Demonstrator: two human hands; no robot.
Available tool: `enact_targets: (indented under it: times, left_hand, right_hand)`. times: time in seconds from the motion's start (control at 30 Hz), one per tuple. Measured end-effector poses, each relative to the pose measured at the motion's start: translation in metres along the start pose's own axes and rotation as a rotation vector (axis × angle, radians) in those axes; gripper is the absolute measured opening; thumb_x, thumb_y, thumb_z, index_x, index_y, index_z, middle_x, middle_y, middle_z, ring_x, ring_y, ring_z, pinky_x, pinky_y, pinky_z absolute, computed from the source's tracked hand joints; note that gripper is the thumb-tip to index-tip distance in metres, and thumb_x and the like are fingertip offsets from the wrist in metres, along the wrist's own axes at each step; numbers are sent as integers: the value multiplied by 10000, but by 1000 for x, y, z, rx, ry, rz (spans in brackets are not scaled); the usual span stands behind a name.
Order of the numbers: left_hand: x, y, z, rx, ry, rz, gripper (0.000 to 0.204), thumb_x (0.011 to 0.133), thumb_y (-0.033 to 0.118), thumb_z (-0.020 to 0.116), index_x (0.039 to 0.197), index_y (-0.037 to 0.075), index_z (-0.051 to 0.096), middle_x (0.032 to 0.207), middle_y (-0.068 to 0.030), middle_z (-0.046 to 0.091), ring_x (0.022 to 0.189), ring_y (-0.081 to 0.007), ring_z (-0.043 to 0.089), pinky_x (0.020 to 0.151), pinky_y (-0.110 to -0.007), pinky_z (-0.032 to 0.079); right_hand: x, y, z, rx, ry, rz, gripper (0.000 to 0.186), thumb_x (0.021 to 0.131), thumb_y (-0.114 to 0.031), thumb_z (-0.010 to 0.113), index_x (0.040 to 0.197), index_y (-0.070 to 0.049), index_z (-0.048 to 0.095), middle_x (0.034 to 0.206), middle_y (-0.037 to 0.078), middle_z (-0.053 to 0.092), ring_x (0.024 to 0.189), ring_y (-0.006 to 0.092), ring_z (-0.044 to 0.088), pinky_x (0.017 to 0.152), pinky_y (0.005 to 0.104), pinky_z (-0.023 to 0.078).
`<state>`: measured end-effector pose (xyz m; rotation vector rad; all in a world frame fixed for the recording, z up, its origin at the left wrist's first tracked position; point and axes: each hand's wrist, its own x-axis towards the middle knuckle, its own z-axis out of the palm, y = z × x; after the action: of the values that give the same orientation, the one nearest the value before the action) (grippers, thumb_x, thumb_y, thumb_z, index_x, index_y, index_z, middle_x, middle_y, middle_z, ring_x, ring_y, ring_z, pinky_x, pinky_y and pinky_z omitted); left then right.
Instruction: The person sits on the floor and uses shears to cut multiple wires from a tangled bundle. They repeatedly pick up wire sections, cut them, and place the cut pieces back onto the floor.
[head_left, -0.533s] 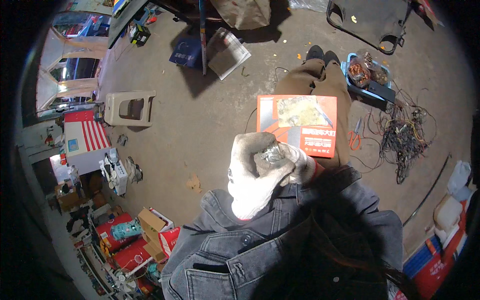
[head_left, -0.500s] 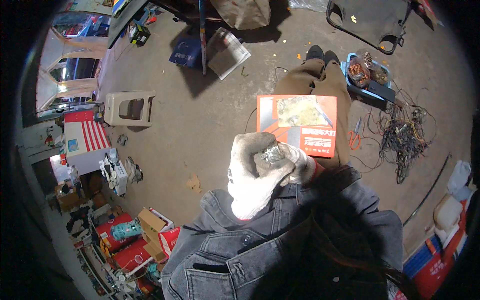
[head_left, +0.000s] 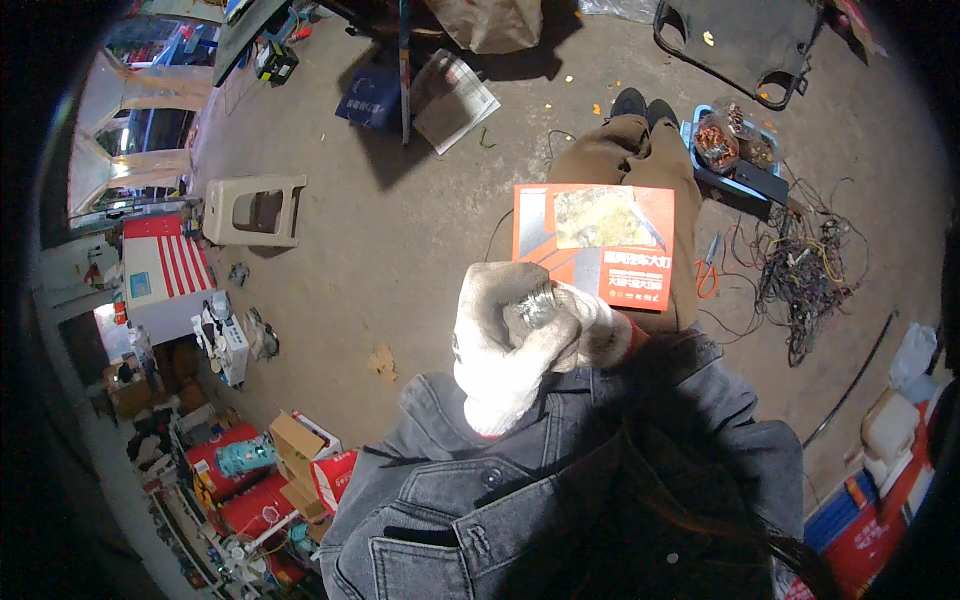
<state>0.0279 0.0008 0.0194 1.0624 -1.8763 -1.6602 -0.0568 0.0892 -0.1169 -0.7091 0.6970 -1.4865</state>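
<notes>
Shiny piece (head_left: 537,308): small, silvery, perhaps see-through; held up in front of the jacket (head_left: 500,480), near the lower left corner of the box; exact kind too small to tell.
Left hand (head_left: 495,340): in a white knit glove with a greyed finger area; index finger and thumb curled into a ring around the piece, gripping it.
Right hand (head_left: 605,325): gloved too, close against the left and partly covered by it; cannot tell whether gripping the piece or only steadying it.
Box (head_left: 530,230): orange and grey, lying across the thighs in brown trousers (head_left: 683,235); a yellowish patch (head_left: 600,220) on top, printed or loose, hard to say.
Slip risk: likely the main one, from smooth surface against worn knit fabric, or from a thumb eased too soon; probable landing on the box or down past it.
Squeeze risk: possible bending or cracking, from too tight a pinch, if thin or brittle.
Box risk: possible slide off the lap, from a shift of the knees.
Snag risk: harder finding of a dropped piece among the tangled wires (head_left: 805,270), right of the orange-handled scissors (head_left: 708,280).
</notes>
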Motion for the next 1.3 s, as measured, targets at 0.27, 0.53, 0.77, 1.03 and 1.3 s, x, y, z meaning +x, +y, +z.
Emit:
enact_targets:
  times: [0.27,0.53,0.77,1.03,1.3]
  left_hand:
    - [-1,-1,-3,-16,7,39,238,744,17,632,980,-4,607,927,-106,616,857,-198,617,769,-299,487]
    - [1,-6,-8,50,-7,157,151,844,48,547,968,-1,617,894,-101,614,798,-207,614,756,-299,481]
    - [5,-13,-12,54,20,175,238,969,158,445,940,6,626,877,-106,625,804,-216,614,751,-305,479]
    - [4,-15,-11,8,19,194,260,933,154,423,931,-6,628,903,-120,626,844,-242,619,772,-317,476]
    - [4,-17,-10,0,29,219,274,939,165,419,926,-11,627,904,-127,621,832,-242,616,766,-315,473]
  right_hand:
    - [13,17,26,-753,384,-261,261,767,-177,679,963,-42,573,869,93,589,767,270,597,696,403,490]
    - [19,15,11,-47,63,-59,363,796,-185,711,1103,-41,580,1011,78,618,940,214,602,788,344,500]
    - [18,5,22,177,-6,150,332,912,-214,495,1153,13,522,1047,161,572,978,283,567,809,359,478]
    - [29,8,25,-914,73,-613,319,878,-167,471,1141,5,529,936,143,560,790,264,592,663,388,497]
    - [26,14,26,-992,141,-591,367,817,-198,535,1122,8,536,890,142,568,738,283,597,623,403,504]
